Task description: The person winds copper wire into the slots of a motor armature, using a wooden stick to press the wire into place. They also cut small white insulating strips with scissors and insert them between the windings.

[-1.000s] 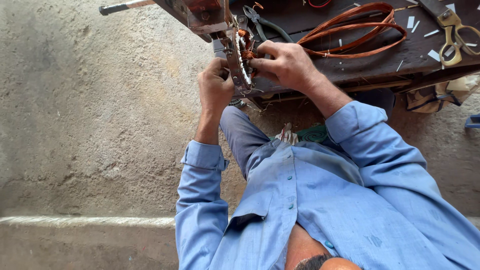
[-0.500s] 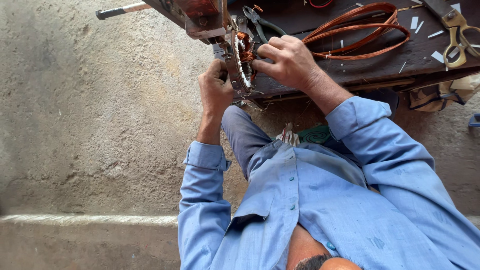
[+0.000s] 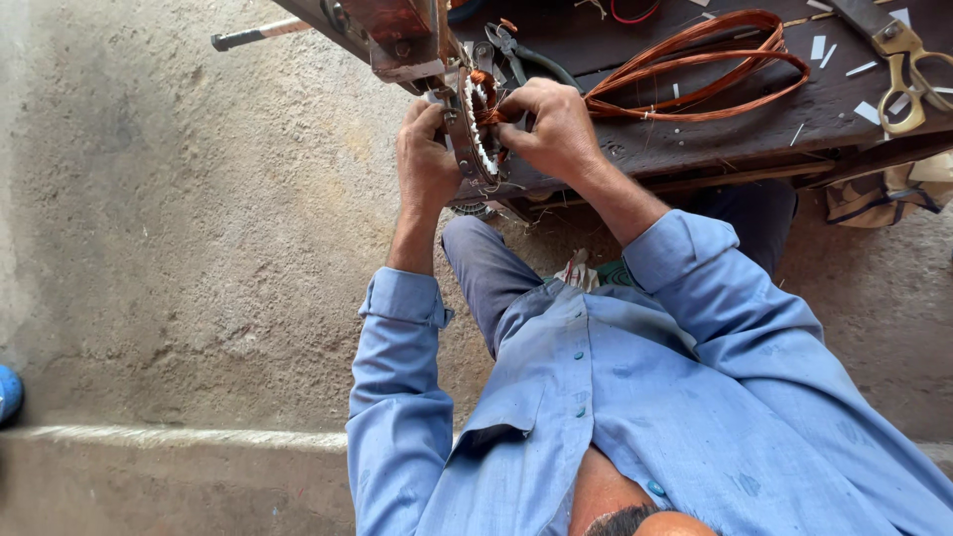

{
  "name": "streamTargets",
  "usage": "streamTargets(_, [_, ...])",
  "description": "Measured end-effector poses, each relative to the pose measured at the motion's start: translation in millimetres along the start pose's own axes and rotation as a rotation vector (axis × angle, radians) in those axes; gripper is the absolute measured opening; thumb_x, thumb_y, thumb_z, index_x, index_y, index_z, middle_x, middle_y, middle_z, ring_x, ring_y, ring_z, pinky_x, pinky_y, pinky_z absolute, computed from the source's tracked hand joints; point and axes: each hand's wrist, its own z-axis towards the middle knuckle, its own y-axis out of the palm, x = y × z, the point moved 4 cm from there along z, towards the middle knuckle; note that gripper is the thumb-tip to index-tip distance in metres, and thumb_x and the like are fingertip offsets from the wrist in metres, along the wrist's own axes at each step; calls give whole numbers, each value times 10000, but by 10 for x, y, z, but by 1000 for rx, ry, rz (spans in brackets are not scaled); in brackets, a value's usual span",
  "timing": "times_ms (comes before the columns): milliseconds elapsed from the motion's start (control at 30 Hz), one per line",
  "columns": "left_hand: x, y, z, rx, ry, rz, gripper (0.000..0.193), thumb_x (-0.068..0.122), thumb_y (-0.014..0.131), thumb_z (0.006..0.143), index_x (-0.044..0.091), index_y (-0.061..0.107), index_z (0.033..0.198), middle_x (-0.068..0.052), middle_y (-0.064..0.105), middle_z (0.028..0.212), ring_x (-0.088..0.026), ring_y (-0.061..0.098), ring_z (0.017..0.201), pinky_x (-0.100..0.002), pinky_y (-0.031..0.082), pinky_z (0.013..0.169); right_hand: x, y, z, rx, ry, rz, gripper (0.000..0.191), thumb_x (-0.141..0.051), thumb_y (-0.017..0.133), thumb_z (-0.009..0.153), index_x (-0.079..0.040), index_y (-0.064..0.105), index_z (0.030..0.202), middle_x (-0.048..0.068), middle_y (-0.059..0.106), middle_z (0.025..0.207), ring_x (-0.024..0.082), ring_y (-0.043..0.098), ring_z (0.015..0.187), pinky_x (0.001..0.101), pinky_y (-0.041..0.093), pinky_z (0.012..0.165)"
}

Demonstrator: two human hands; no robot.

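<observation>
Light blue buttoned shirt (image 3: 635, 397), cuffed long sleeves, grey-blue trousers (image 3: 486, 268).

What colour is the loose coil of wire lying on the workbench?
Copper-orange: the coil of wire on the dark workbench shows best in the head view.

Round motor stator (image 3: 476, 134) – white slot teeth, copper windings, upright on edge at bench edge

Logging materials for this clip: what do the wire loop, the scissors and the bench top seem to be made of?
Wire loop: likely enamelled copper, going by its glossy orange-brown strands. Scissors: handles look like brass or yellowed metal, with a dull golden sheen. Bench top: probably wood, dark, matte and scuffed, though grime hides any grain.
</observation>
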Motion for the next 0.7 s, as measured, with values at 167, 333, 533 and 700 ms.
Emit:
streamTargets(167, [-46, 12, -2, 4, 50, 24, 240, 140, 869, 792, 43, 739, 969, -60, 655, 1005, -218, 679, 926, -372, 556, 765, -154, -20, -66, 75, -170, -97, 125, -98, 813, 869, -59, 762, 977, 66, 701, 970, 205, 716, 870, 343, 598, 740])
streamTargets(333, [-157, 46, -57, 59, 173, 225, 164, -49, 717, 816, 50, 711, 946, -62, 657, 1008, -258, 682, 957, -398, 551, 796, -212, -110, -162, 43, -353, -74, 181, -75, 830, 823, -48, 733, 973, 74, 681, 969, 233, 705, 863, 368, 593, 758])
streamTargets(533, [-197, 65, -6, 25, 212, 211, 167, 5, 774, 781, 40, 647, 883, -93, 613, 951, -287, 657, 928, -423, 534, 784, 67, -98, -53, -317, -99, 265, 418, 45, 670, 804, -122, 738, 1181, 71, 633, 1177, 223, 706, 967, 329, 635, 754])
streamTargets(700, [-68, -20, 0, -28, 379, 35, 238, 100, 851, 758, 42, 679, 911, -93, 676, 1030, -273, 664, 953, -409, 543, 800, -43, -162, -8, -206, -519, -175, 408, -7, 776, 788, -176, 755, 1158, 58, 669, 1219, 247, 706, 1034, 366, 609, 803])
